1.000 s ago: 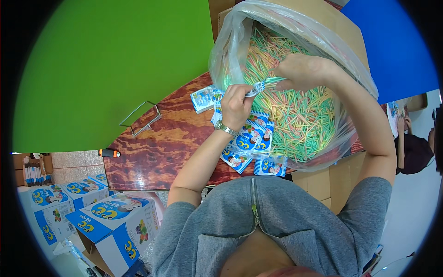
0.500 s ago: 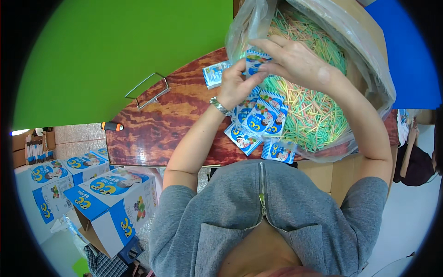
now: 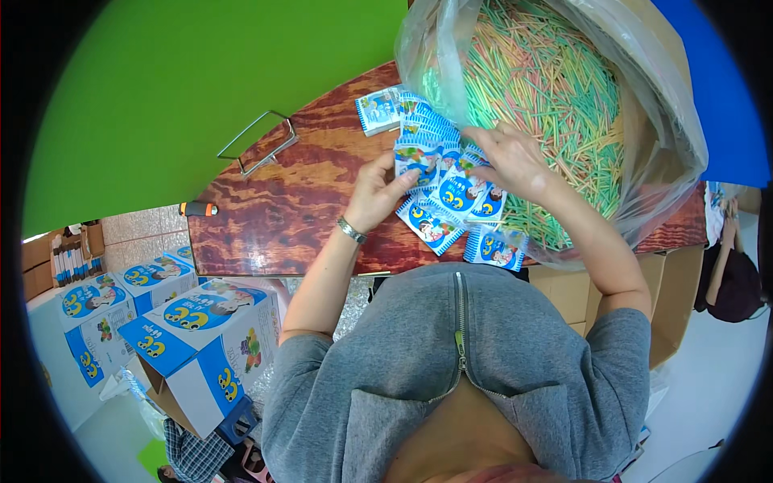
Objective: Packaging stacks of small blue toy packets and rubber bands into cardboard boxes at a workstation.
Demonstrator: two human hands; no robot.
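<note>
My left hand (image 3: 375, 193) holds a small blue-and-white sachet (image 3: 417, 163) between thumb and fingers, above the left side of a pile of similar sachets (image 3: 456, 193) on the wooden table. Over the pile's right side is my right hand (image 3: 517, 164), thumb and forefinger apart, with no sachet visible between them. Just beyond it, a clear plastic bag (image 3: 447, 48) lies open, full of thin pastel sticks (image 3: 547, 97) in green, yellow and pink. More sachets (image 3: 378, 110) lie to the far left of the pile, and another sachet (image 3: 497, 246) rests at the near edge.
The reddish wooden table (image 3: 282, 217) carries a wire stand (image 3: 262, 146) and a black-and-orange object (image 3: 198, 209) at its left. Printed cartons (image 3: 205, 322) stand at lower left. An open cardboard box (image 3: 676, 298) is below the table's right side. A green panel (image 3: 201, 80) borders the back.
Both hands have drawn back toward me and moved apart, away from the sticks. The sachet they shared is now over the pile. The view has shifted slightly.
</note>
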